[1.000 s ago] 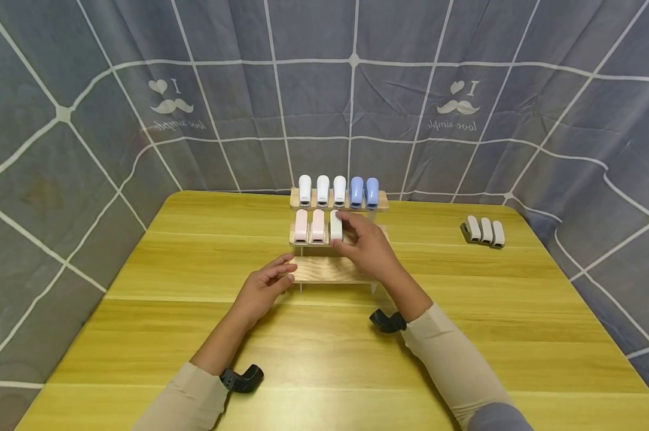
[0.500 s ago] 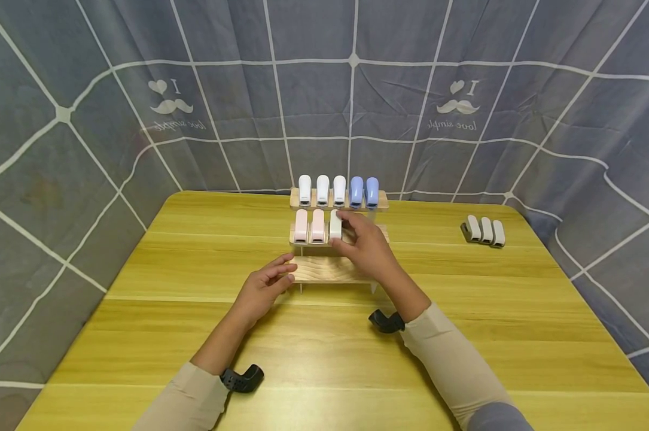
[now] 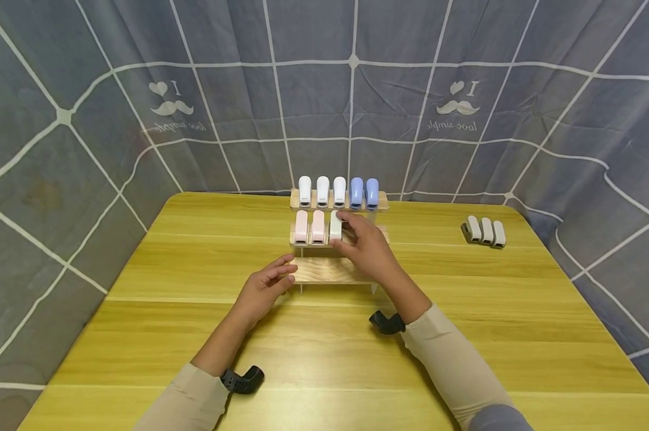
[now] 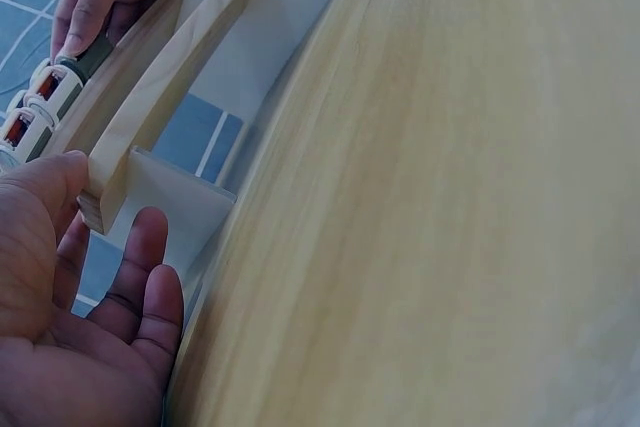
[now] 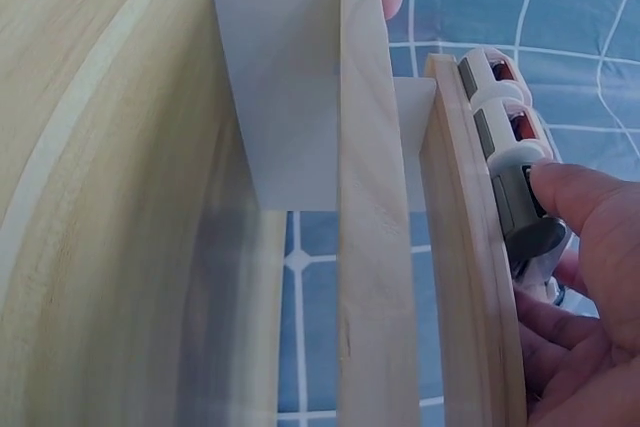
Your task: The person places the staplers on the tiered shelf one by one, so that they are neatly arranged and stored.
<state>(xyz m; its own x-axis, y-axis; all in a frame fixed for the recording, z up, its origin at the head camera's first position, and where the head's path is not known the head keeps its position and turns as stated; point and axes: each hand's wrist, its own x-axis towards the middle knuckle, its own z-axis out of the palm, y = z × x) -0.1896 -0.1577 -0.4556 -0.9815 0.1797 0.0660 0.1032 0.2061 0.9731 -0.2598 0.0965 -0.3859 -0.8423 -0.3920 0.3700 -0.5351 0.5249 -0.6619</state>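
In the head view, my right hand (image 3: 368,244) pinches a pale green-white small stapler (image 3: 335,226) with a dark grey base (image 5: 520,209). It sits on the middle shelf of a three-tier wooden rack (image 3: 324,270), to the right of two pink small staplers (image 3: 310,227). My thumb is at its front end and my fingers lie behind and beside it. Lower down, my left hand (image 3: 262,293) grips the left end of the bottom shelf, thumb on one face and a finger on the other; its remaining fingers (image 4: 160,307) are loosely bent.
On the top shelf stand three white staplers (image 3: 322,191) and two blue staplers (image 3: 364,193). Three pale staplers with dark bases (image 3: 486,231) lie in a row at the table's right. Clear side panels (image 5: 280,87) carry the shelves. A grey gridded curtain (image 3: 324,102) surrounds the wooden table (image 3: 324,359).
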